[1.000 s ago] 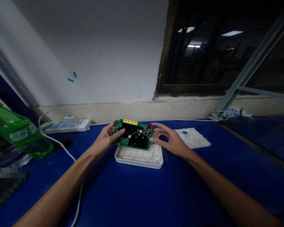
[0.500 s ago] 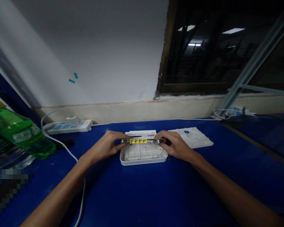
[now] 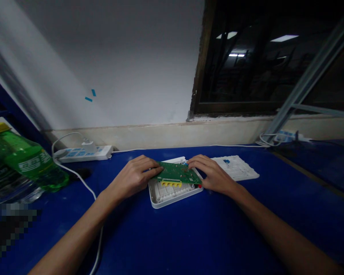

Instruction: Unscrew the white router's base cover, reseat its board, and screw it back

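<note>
In the head view, the 2 hands hold a green circuit board (image 3: 179, 172) above a white plastic casing (image 3: 174, 200): the left hand (image 3: 136, 175) pinches the board's left end narrowly, thumb on top, while the right hand (image 3: 213, 175) grips its right end with bent fingers. The board is tilted, its yellow connector block (image 3: 172, 184) and a red part (image 3: 200, 186) hanging along the near edge; whether it touches the casing cannot be told. Handling it well probably means gripping only the edges, keeping the ends level with each other and keeping fingertips out from between board and rim. The open casing shows a ribbed floor, its far half hidden under the board. Right of it lies a white panel (image 3: 240, 170) with a small blue piece (image 3: 226, 161) on it. At far left, a yellow-capped green bottle (image 3: 25, 152) leans; its fill level is unclear.
</note>
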